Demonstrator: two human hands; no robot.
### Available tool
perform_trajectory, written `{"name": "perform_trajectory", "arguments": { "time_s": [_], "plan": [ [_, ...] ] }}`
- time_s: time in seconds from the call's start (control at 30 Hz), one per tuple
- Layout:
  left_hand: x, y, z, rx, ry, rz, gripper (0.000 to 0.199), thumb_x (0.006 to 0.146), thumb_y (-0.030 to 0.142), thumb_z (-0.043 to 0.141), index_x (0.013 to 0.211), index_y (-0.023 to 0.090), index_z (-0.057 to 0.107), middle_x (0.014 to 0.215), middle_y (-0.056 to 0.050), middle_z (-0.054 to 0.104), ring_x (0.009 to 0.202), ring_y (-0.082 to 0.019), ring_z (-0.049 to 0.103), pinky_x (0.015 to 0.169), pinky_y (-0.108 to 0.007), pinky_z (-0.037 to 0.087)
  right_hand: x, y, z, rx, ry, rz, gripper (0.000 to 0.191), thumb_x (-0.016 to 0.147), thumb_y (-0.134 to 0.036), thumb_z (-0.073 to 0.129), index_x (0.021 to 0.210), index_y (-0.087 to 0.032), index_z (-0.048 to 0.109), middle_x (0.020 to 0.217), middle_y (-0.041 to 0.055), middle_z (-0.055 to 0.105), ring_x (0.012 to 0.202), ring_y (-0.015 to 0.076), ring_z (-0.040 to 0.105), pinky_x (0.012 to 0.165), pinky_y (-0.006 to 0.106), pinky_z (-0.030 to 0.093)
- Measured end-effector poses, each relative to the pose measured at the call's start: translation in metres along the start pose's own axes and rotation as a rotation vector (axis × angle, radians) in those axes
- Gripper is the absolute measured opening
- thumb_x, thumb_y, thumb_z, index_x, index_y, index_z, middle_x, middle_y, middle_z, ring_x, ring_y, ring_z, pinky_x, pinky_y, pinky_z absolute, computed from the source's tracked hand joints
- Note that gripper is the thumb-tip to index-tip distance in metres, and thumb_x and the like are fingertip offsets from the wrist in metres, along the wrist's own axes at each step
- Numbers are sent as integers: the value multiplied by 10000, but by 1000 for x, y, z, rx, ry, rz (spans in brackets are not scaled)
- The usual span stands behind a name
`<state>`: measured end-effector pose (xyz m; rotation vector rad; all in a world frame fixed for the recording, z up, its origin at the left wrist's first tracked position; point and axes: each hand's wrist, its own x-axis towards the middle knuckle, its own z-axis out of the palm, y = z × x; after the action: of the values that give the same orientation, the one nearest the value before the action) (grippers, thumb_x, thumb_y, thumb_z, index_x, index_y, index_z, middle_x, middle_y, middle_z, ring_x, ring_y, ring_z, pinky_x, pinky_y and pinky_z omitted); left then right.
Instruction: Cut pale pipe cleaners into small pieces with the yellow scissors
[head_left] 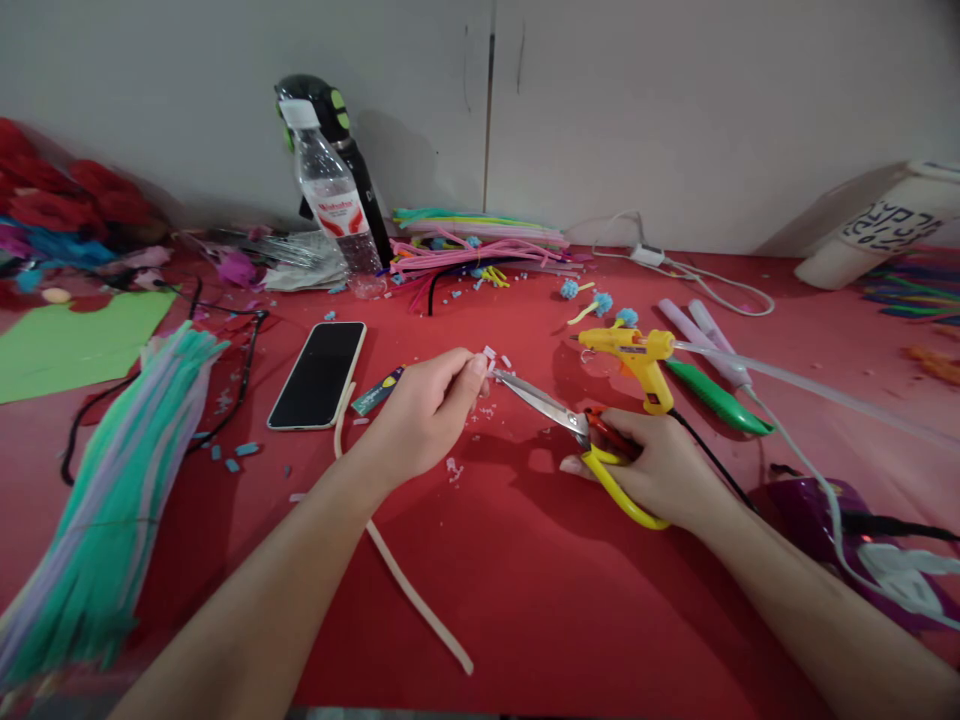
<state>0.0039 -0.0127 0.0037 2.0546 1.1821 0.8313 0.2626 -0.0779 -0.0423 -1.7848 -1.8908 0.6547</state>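
Near the middle of the red table, my left hand [431, 410] is closed in a pinch, with a small pale pink piece of pipe cleaner [491, 365] at the fingertips. My right hand [664, 465] grips scissors [551, 405] by their yellow and red handles. The scissors point left, and their tips reach the pinched piece; the blades look nearly together. Tiny pale pink scraps [454, 468] lie below the tips. A long cream pipe cleaner [420, 600] runs beneath my left forearm. Just beyond my right hand lies a yellow glue gun [637, 355].
Left of my hands are a phone [319, 376] and a bundle of green and lilac pipe cleaners [124, 500]. Behind stand a water bottle [334, 200] and pink pipe cleaners [472, 255]. Blue pom-like pieces [602, 304], a green tool [716, 398] and a purple power strip [810, 510] lie rightward.
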Motion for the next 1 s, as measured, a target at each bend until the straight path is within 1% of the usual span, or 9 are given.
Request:
{"name": "perform_trajectory", "arguments": {
  "time_s": [0.13,0.33,0.5,0.7,0.83,1.0],
  "plan": [
    [0,0,0,-10,2,-12,351,1005,407,378,750,186,471,636,30,458,581,-100,438,560,-253,345,0,0,0,5,4,-10,500,669,-584,750,644,-192,441,593,-55,294,569,89,241,450,219,226],
    [0,-1,0,-8,-3,-8,347,1006,402,381,755,184,481,630,32,465,573,-97,441,558,-248,344,1,-1,0,14,-3,13,526,653,-606,752,627,-194,426,583,-59,281,575,94,240,458,225,229],
    [0,-1,0,2,-4,-2,346,1005,399,380,753,184,480,635,30,473,577,-97,443,565,-247,350,2,0,1,4,13,-7,517,662,-589,750,618,-188,426,577,-57,275,569,89,236,454,219,229],
    [0,1,0,-2,2,-5,357,1004,407,374,740,186,470,625,29,463,565,-101,441,548,-251,344,1,2,2,-1,33,-19,476,692,-577,730,638,-182,470,580,-50,312,560,86,248,442,217,233],
    [1,3,0,3,10,-1,361,1003,397,381,718,186,451,605,34,442,550,-97,422,540,-250,339,0,0,0,34,12,6,476,677,-579,745,663,-190,471,587,-53,342,552,86,263,450,216,259],
    [0,2,1,-16,12,-15,366,1008,394,373,716,187,447,610,36,445,551,-94,418,550,-249,338,0,0,1,12,-1,15,508,634,-579,776,646,-194,445,589,-58,292,571,94,253,462,225,226]
  ]
}}
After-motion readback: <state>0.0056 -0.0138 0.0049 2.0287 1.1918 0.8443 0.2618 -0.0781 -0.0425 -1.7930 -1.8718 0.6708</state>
